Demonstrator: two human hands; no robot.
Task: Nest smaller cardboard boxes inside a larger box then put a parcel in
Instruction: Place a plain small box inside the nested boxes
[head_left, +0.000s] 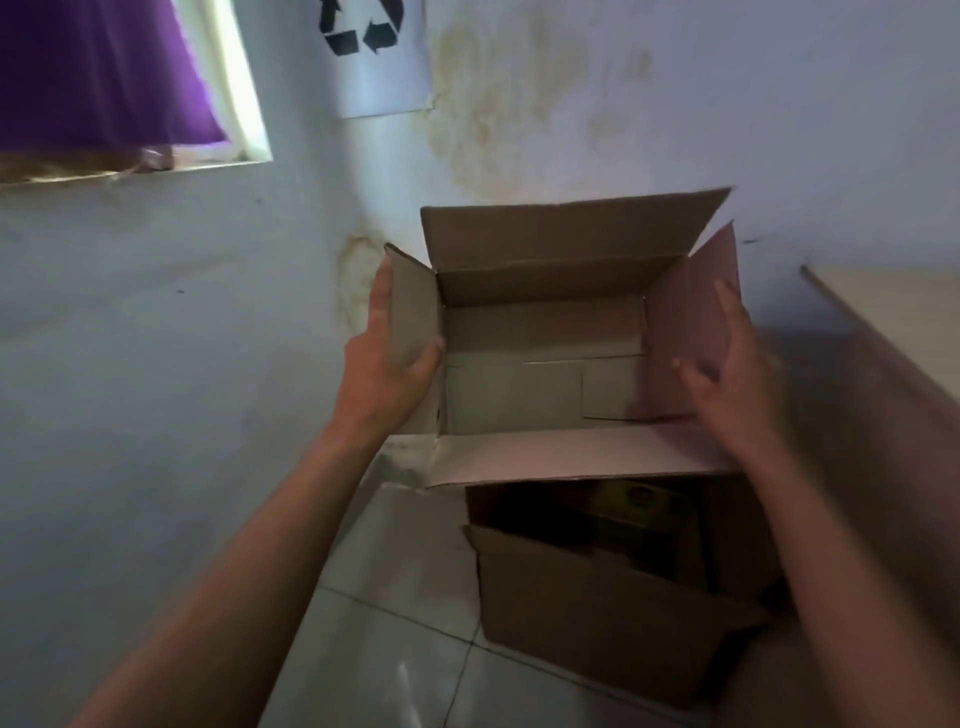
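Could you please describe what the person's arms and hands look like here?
The left hand and right hand are bare, ungloved. The left forearm and right forearm show no sleeves down to the frame edge. No watch or bracelet shows at either wrist; blur hides whether rings are worn.

One camera on my head looks forward and down, close over the open cardboard box (540, 374) by the wall (727, 104).

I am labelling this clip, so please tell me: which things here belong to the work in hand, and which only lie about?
In use: open cardboard box, left hand, right hand.
Lying about: lower box, recycling sign, purple curtain.
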